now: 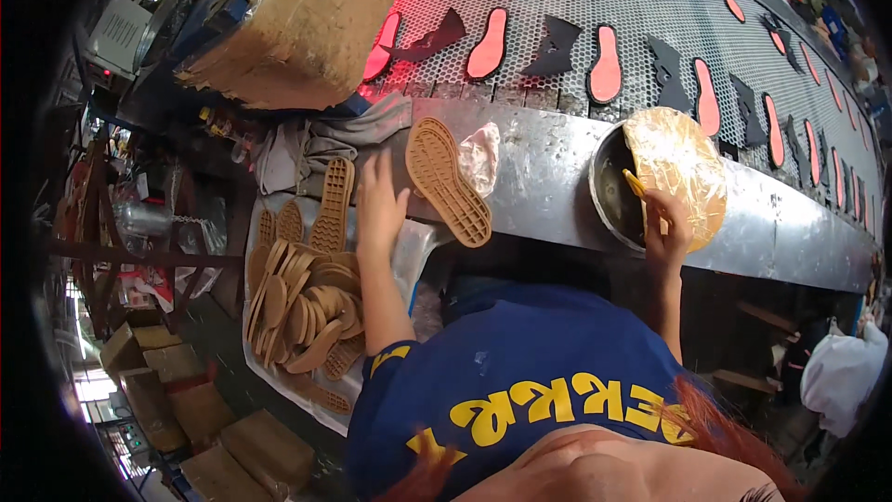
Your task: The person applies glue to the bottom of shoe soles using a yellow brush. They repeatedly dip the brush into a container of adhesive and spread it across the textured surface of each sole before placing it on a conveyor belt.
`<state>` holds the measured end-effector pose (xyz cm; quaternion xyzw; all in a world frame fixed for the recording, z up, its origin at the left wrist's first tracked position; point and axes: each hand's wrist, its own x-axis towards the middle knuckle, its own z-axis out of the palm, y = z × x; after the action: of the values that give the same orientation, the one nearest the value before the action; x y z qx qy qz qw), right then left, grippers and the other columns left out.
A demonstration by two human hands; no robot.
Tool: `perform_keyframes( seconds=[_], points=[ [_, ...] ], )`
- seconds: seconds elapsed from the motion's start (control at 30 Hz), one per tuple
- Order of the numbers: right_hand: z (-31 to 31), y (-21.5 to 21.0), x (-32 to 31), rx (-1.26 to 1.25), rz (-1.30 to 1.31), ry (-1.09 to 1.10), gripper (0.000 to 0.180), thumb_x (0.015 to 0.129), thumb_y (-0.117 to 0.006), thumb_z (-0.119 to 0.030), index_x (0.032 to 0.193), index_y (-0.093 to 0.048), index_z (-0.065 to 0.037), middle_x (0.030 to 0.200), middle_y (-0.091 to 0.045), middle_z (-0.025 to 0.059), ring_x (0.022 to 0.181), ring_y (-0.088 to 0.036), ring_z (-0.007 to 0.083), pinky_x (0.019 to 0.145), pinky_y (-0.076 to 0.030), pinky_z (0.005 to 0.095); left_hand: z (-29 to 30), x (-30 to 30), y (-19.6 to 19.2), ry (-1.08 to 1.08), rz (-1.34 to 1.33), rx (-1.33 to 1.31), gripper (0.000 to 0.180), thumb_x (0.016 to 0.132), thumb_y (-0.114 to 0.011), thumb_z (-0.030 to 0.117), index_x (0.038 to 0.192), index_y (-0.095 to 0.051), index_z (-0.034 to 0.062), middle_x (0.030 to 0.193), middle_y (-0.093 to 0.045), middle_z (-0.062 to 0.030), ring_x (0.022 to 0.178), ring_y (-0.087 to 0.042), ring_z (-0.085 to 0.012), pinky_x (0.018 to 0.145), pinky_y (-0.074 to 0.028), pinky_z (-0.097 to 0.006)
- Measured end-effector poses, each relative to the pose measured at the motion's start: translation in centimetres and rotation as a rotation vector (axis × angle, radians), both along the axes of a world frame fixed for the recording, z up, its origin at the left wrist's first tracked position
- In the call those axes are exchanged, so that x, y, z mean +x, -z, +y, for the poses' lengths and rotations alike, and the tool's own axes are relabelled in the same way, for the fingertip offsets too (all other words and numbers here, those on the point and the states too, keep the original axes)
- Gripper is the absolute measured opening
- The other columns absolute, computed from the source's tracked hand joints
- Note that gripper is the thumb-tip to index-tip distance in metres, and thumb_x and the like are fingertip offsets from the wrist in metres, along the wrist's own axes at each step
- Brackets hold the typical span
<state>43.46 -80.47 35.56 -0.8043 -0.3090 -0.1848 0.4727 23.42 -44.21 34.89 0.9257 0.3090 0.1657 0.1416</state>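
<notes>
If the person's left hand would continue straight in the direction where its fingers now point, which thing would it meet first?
Probably the crumpled grey cloth just ahead of the left hand, though the height between them is hard to judge from this view.

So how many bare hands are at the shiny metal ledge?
2: the left hand beside a tan, grid-patterned sole; the right hand at a round metal bowl, holding a slim yellow thing.
</notes>
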Motion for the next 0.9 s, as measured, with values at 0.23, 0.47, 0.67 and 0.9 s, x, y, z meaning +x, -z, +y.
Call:
perform_keyframes(
  seconds=[0.23,0.47,0.67,0.9],
  points=[
    [0.7,0.5,-0.2,-0.014,-0.025,0.130,0.015,0.082,-0.066,0.001,0.096,-0.067,-0.004,0.081,-0.058,0.0105,0.079,-0.056,0.0272,0.071,-0.045,0.0359,-5.7,1.4,4.4,-0.230,0.122,-0.547,0.052,0.084,-0.066,0.046,0.084,-0.061,-0.0055,0.074,-0.067,-0.0204,0.077,-0.065,-0.0406,0.074,-0.050,-0.045],
    [1.6,2.4,0.3,-0.317,-0.166,0.197,0.011,0.079,-0.067,-0.007,0.090,-0.067,-0.009,0.078,-0.057,0.0091,0.080,-0.053,0.0281,0.074,-0.039,0.0397,-5.7,1.5,6.6,-0.162,-0.424,-1.062,0.024,0.088,-0.066,0.014,0.093,-0.054,-0.0053,0.090,-0.065,-0.0170,0.087,-0.066,-0.0182,0.071,-0.055,-0.032],
    [1.0,2.6,0.0,0.027,0.216,0.034,0.011,0.085,-0.065,-0.007,0.095,-0.068,-0.008,0.083,-0.061,0.0090,0.077,-0.058,0.0231,0.066,-0.043,0.0318,-8.5,1.1,0.2,-0.055,-1.025,-1.589,0.031,0.092,-0.038,0.005,0.123,-0.033,0.0023,0.113,-0.056,-0.0251,0.090,-0.065,-0.0351,0.071,-0.061,-0.050],
    [-0.5,1.5,0.8,0.622,0.847,-0.132,0.018,0.095,-0.057,-0.013,0.101,-0.063,0.002,0.093,-0.064,0.0097,0.074,-0.063,0.0129,0.064,-0.051,0.0237,-9.9,1.1,0.5,0.390,-0.875,-1.814,0.042,0.099,-0.031,0.023,0.134,-0.035,0.0000,0.106,-0.057,-0.0269,0.078,-0.065,-0.0338,0.051,-0.059,-0.040]
  ],
)
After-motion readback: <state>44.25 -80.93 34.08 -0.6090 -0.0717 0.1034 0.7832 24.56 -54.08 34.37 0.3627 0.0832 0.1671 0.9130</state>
